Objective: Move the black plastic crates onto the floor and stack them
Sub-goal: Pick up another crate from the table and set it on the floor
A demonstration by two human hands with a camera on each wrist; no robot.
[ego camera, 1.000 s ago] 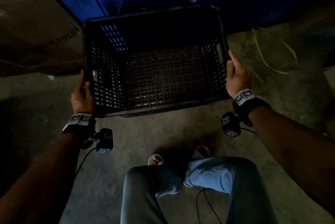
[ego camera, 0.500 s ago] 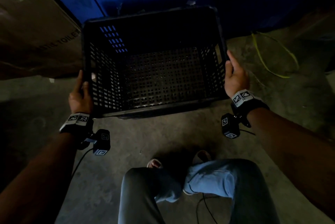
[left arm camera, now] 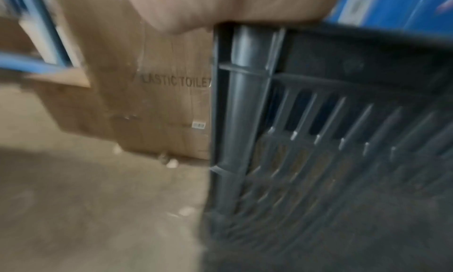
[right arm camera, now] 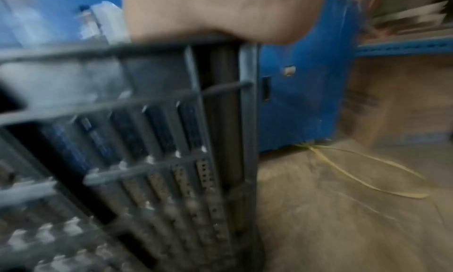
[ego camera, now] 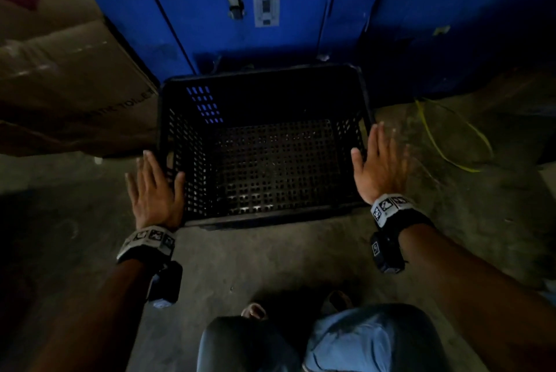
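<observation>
One black perforated plastic crate [ego camera: 264, 161] stands on the concrete floor in front of me, mouth up and with nothing inside. My left hand [ego camera: 153, 188] hovers flat over its left rim, fingers straight and spread, thumb over the rim. My right hand [ego camera: 380, 164] is flat and open beside the right rim, blurred with motion. The left wrist view has the crate's ribbed left wall [left arm camera: 331, 140] close below the palm [left arm camera: 208, 7]. In the right wrist view the crate's right wall [right arm camera: 171, 140] stands under the palm [right arm camera: 220, 13]. Neither hand grips anything.
A brown cardboard box [ego camera: 60, 79] printed with "PLASTIC TOILET" stands left of the crate. Blue metal cabinets [ego camera: 255, 10] rise just behind it. A yellow strap [ego camera: 451, 136] lies on the floor to the right. My knees [ego camera: 316, 341] are below the crate.
Both hands let go of the crate's side rims and opened flat. The crate has come down onto the floor, nearer the cabinets.
</observation>
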